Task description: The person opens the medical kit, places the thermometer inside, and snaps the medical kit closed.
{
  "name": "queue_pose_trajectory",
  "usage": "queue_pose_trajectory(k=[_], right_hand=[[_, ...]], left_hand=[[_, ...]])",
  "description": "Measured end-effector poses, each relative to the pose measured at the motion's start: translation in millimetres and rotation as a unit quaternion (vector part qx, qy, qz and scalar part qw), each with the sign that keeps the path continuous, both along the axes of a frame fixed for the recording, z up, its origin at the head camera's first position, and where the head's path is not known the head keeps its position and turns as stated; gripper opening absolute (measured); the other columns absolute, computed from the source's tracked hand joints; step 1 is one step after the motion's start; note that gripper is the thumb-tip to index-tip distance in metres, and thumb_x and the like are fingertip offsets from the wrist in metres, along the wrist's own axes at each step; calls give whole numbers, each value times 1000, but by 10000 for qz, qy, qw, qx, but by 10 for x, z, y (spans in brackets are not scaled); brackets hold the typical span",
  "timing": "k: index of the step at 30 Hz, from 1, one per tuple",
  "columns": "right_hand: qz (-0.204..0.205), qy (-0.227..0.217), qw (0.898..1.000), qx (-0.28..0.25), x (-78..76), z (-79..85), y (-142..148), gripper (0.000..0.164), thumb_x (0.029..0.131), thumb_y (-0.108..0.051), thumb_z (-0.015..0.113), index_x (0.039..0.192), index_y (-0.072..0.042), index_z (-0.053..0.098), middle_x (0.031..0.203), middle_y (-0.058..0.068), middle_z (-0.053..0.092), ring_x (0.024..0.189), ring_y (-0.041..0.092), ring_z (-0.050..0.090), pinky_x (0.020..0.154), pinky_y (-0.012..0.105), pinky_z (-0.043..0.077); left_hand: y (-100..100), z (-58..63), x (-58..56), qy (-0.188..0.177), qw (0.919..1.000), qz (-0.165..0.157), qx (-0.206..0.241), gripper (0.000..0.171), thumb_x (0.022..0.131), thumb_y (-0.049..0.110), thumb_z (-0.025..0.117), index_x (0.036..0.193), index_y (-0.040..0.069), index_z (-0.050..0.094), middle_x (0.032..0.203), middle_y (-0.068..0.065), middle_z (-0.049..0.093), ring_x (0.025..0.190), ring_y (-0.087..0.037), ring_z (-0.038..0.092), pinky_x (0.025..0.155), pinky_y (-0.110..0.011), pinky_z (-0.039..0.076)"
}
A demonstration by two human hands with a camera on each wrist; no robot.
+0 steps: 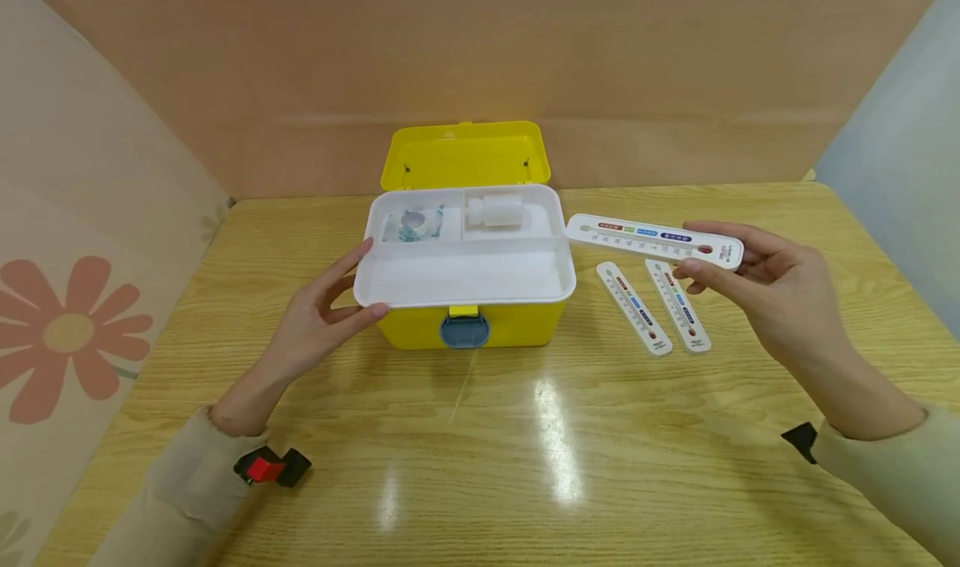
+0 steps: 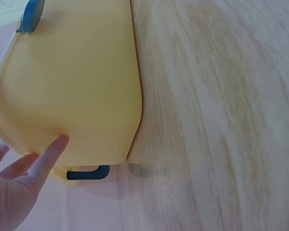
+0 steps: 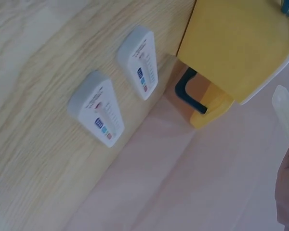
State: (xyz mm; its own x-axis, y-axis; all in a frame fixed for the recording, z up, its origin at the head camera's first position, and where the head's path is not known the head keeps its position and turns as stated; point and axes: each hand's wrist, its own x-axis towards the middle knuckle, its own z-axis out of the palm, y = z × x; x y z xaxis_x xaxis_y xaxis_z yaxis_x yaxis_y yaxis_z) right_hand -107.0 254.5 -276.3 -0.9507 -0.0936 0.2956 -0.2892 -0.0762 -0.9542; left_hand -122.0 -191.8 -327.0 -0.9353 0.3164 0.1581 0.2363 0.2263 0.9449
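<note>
Thermometer (image 1: 637, 238) in right hand (image 1: 787, 288) is white with coloured labels.

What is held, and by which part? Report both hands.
The right hand holds a long, flat white thermometer by its edges, near the red-dotted end. The left hand only touches the left end of the open yellow box.

l hand (image 1: 311, 317) w/ fingers (image 1: 345, 267) spread, l arm (image 1: 183, 479) fwd; r hand (image 1: 787, 288) pinching, r arm (image 1: 892, 459) angled in.
</note>
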Motion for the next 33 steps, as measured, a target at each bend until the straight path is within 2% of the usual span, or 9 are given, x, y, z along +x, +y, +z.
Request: queue_pose_trajectory(k=[5, 13, 25, 33], right_hand=[[119, 32, 9999, 75, -26, 29, -98, 35, 82, 16, 63, 117, 12, 60, 91, 8, 73, 66, 16, 68, 61, 21, 57], [511, 96, 9986, -65, -98, 44, -269, 34, 81, 18, 63, 115, 14, 60, 92, 9, 72, 67, 16, 67, 61, 22, 58], [555, -56, 9978, 369, -184, 59, -559, 34, 82, 11, 68, 115, 5, 66, 97, 9, 73, 68, 18, 66, 61, 25, 58], [906, -123, 9952, 334, -236, 70, -722, 34, 82, 7, 70, 115, 1, 67, 99, 5, 73, 70, 16, 65, 64, 23, 58]], left_hand=[[2, -1, -1, -16, 10000, -25, 81, 73, 88, -1, 65, 151, 18, 33, 159, 0, 23, 134, -37, 37, 84, -22, 55], [9, -6, -2, -15, 10000, -13, 77, 74, 88, 0, 66, 151, 17, 32, 159, -1, 23, 134, -37, 37, 84, -22, 55], [29, -8, -6, -27, 10000, 46, 49, 74, 87, 1, 67, 151, 20, 33, 158, -1, 24, 133, -36, 39, 84, -22, 55], [21, -18, -14, -20, 9999, 104, 8, 74, 87, 3, 68, 150, 22, 34, 158, 1, 26, 133, -35, 40, 84, -22, 55]])
